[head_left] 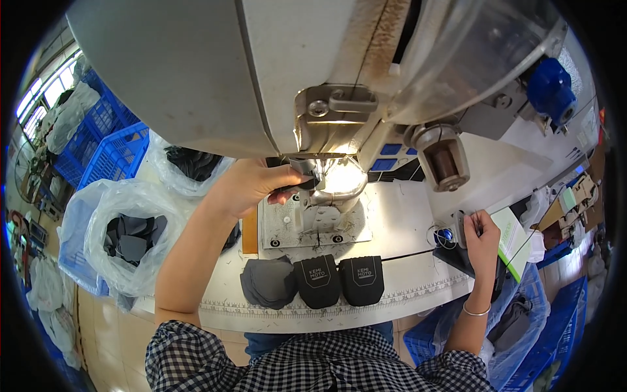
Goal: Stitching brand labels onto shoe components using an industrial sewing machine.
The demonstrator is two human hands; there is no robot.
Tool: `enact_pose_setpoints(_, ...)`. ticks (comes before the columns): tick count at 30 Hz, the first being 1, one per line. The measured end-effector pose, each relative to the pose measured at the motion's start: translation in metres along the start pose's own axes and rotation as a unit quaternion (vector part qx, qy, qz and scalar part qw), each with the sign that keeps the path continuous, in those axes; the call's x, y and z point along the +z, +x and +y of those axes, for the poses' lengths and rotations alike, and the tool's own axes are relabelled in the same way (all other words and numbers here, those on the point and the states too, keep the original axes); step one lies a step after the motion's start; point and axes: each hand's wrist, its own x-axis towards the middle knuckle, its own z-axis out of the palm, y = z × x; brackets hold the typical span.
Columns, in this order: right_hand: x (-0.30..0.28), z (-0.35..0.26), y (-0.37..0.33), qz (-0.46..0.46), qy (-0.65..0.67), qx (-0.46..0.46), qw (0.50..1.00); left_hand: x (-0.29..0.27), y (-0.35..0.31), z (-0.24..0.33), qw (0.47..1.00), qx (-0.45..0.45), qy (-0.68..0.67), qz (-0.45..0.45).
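Observation:
My left hand (pixel 247 185) is at the needle area of a large white sewing machine (pixel 189 72). Its thumb and fingers pinch a small dark fabric piece (pixel 305 183), partly hidden by the hand and machine head. To the right, my right hand (pixel 483 239) has its fingers curled in beside a small grey upright part (pixel 461 228); what lies inside them is hidden. A stack of grey rounded fabric pieces (pixel 266 281) lies at the table's front edge. Beside it are two black pouch-shaped pieces with light stitching and print, a left one (pixel 317 281) and a right one (pixel 362 280).
Plastic-lined blue crates with dark pieces (pixel 132 238) stand left. More blue crates (pixel 522 326) are at lower right. A measuring tape strip (pixel 405 295) runs along the table's front. A green-and-white box (pixel 514 242) and a blue bobbin (pixel 445 236) are by my right hand.

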Motion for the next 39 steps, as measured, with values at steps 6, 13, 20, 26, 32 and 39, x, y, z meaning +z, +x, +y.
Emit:
enact_pose_setpoints(6, 0.001, -0.003, -0.001, 0.004, -0.012, 0.000, 1.000, 0.000, 0.000, -0.002, 1.000, 0.006, 0.021, -0.004)
enact_pose_setpoints(13, 0.001, -0.003, -0.002, 0.012, -0.019, -0.003, 1.000, 0.000, 0.001, -0.006, 0.999, 0.009, 0.037, -0.003)
enact_pose_setpoints(20, 0.002, -0.003, -0.005, 0.043, -0.007, -0.024, 0.999, -0.001, -0.001, -0.007, 1.000, 0.019, 0.022, -0.007)
enact_pose_setpoints(26, 0.005, -0.014, -0.023, 0.093, 0.035, -0.076, 0.992, 0.000, 0.000, -0.007, 0.999, 0.032, 0.027, -0.009)
enact_pose_setpoints(32, 0.013, -0.016, -0.030, 0.045, 0.046, -0.104, 0.992, -0.001, 0.001, -0.003, 1.000, 0.000, 0.005, 0.013)
enact_pose_setpoints(39, 0.015, -0.018, -0.034, 0.035, 0.031, -0.109, 0.993, -0.004, 0.003, 0.002, 1.000, 0.020, 0.012, -0.006)
